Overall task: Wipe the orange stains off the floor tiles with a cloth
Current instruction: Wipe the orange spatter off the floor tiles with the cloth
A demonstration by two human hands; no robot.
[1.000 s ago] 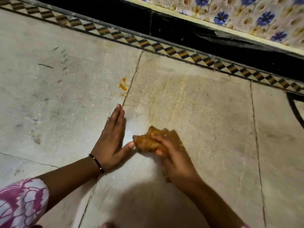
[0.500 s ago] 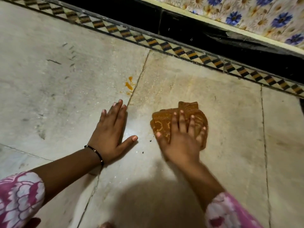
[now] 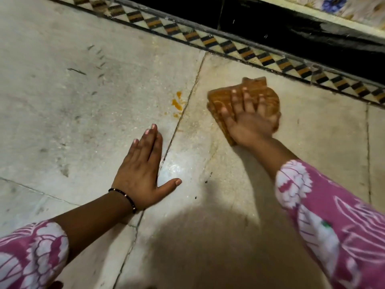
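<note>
A few small orange stains (image 3: 177,104) sit on the pale floor tile just left of a grout line. An orange-brown folded cloth (image 3: 264,94) lies flat on the tile to the right of that line, well apart from the stains. My right hand (image 3: 248,119) presses down on the cloth with fingers spread over it. My left hand (image 3: 143,170) rests flat on the floor below the stains, fingers together, thumb out, holding nothing. A thin black bracelet circles the left wrist.
A patterned border strip (image 3: 256,53) runs diagonally along the far edge of the tiles, with a black skirting (image 3: 312,38) behind it and flowered wall tiles at top right. Dark scuff marks (image 3: 98,59) dot the left tile. My shadow covers the lower floor.
My right hand has pushed the cloth away from me toward the border strip, spreading it flat from a bunched grip. The left hand stayed planted on the floor.
</note>
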